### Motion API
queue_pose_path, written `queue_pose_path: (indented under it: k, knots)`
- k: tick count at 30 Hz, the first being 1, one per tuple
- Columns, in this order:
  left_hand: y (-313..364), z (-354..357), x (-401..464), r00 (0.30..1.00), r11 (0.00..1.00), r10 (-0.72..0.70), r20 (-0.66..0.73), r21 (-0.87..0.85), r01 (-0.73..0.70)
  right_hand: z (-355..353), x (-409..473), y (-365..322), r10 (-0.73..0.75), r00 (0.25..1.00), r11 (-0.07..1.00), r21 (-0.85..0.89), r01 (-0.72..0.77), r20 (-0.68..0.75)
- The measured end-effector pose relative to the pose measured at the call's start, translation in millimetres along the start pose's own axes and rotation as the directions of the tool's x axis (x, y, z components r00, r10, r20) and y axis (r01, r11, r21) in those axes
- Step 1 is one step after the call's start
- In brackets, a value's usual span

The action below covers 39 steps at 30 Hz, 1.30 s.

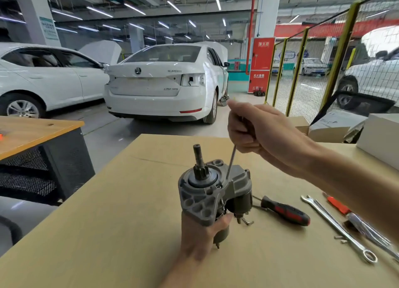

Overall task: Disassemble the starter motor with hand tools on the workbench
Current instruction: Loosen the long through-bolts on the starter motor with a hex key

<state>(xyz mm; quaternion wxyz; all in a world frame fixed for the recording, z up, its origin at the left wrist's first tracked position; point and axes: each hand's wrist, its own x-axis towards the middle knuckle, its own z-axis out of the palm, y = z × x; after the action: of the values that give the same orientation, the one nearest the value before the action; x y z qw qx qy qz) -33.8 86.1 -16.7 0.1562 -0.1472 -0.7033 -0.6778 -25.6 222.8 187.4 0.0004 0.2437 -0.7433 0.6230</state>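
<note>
Starter (212,190) is held upright off the worktop (108,212) by the left hand (200,236), right hand (254,130) wrapped round a screwdriver (231,162); tip could easily be slipped off the screw.

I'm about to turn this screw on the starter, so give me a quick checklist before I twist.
1. Starter motor held upright by the left hand: ok.
2. Right hand gripping the screwdriver: ok.
3. Tip seated in the screw head: cannot tell, too small to see.
4. Shaft square to the screw: not ok, it leans.
5. Spare screwdriver and wrench lying apart from the motor: ok.
</note>
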Motion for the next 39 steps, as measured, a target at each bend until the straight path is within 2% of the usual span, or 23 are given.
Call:
queue_pose_path:
  k: [3,10,21,28,32,36,39]
  knots:
    - [3,0,-1,1.000,1.000,-0.002,0.030,0.011,0.002,8,0,5,0.030,0.997,1.000,0.004,-0.031,0.065]
    - [12,0,-2,0.994,0.997,-0.013,0.105,0.075,0.005,17,6,3,0.061,0.995,0.991,-0.120,-0.051,0.084]
    - [6,-2,0,0.999,0.999,-0.034,-0.001,-0.033,0.034,16,11,-1,0.075,0.989,0.989,-0.138,-0.058,0.124]
    - [8,-2,1,1.000,0.999,-0.023,0.000,-0.046,0.023,20,13,-1,0.068,0.986,0.990,-0.133,-0.049,0.149]
    - [6,-4,0,0.998,0.994,-0.053,0.015,-0.092,0.054,21,15,-7,0.102,0.978,0.974,-0.216,-0.062,0.183]
    - [7,-4,1,0.999,0.996,-0.037,0.040,-0.078,0.040,23,23,-17,0.183,0.961,0.919,-0.382,-0.094,0.205]
    - [6,-4,1,0.999,0.995,-0.041,0.035,-0.089,0.044,23,25,-18,0.218,0.944,0.926,-0.358,-0.121,0.246]
